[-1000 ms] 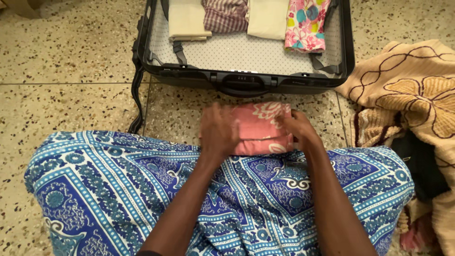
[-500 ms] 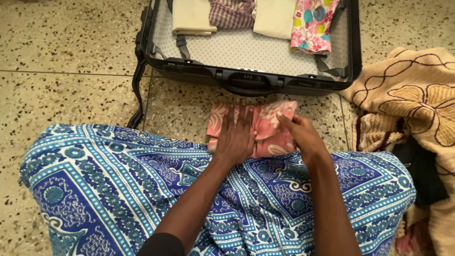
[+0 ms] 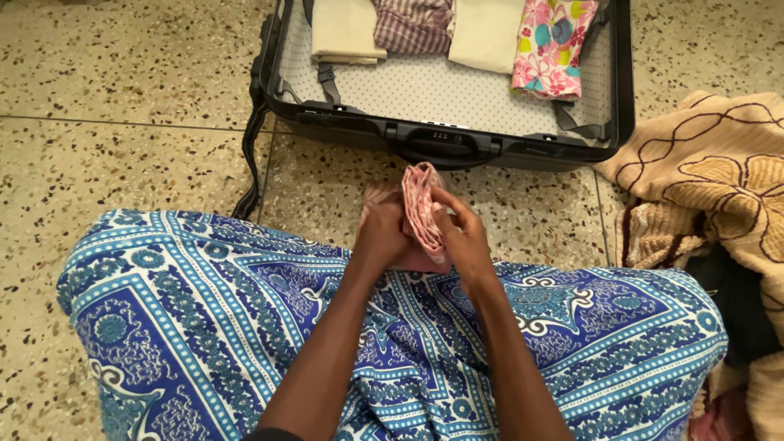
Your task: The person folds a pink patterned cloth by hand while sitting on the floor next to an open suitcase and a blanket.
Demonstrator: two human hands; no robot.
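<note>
A pink cloth with a white floral print (image 3: pixel 421 208) is folded into a narrow bundle and stands on edge between my two hands, just past my knees. My left hand (image 3: pixel 382 233) presses against its left side and my right hand (image 3: pixel 462 237) clasps its right side. Both hands hold it over the speckled floor (image 3: pixel 131 155). An open black suitcase (image 3: pixel 454 145) lies right beyond the cloth. It holds two folded cream cloths (image 3: pixel 345 31), a striped cloth (image 3: pixel 415 24) and a bright floral cloth (image 3: pixel 552 47).
My lap is covered by a blue and white patterned wrap (image 3: pixel 245 327). A heap of tan blanket with brown swirls (image 3: pixel 719 180) and dark clothes (image 3: pixel 739 302) lies on the floor at the right. A black strap (image 3: pixel 249 167) hangs from the suitcase's left side.
The pink cloth lay flat under my hands before; now it is folded over narrower and turned up on edge, with both hands closed together around it.
</note>
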